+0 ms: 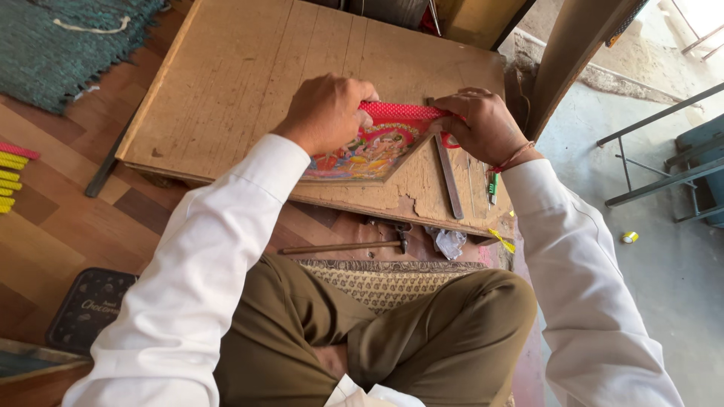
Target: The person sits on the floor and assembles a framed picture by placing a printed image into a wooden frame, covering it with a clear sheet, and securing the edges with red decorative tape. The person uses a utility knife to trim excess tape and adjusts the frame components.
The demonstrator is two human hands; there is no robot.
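I am sitting cross-legged before a worn wooden board (pixel 249 83), my working surface, its near edge chipped and flaking. On it is lying a colourful printed picture (pixel 369 151), bright figures inside a red dotted border, its lower corner pointing towards me. A metal ruler (pixel 449 177) is lying on the board just beside the picture's right edge. My left hand (pixel 326 113) is pressing down on the picture's upper left part, fingers (pixel 354 89) curled over the red border. My right hand (pixel 486 124) is gripping the border's right end, fingers bent tight on it. A hammer (pixel 347 245) is lying on the floor below the board, beside crumpled paper (pixel 450 243).
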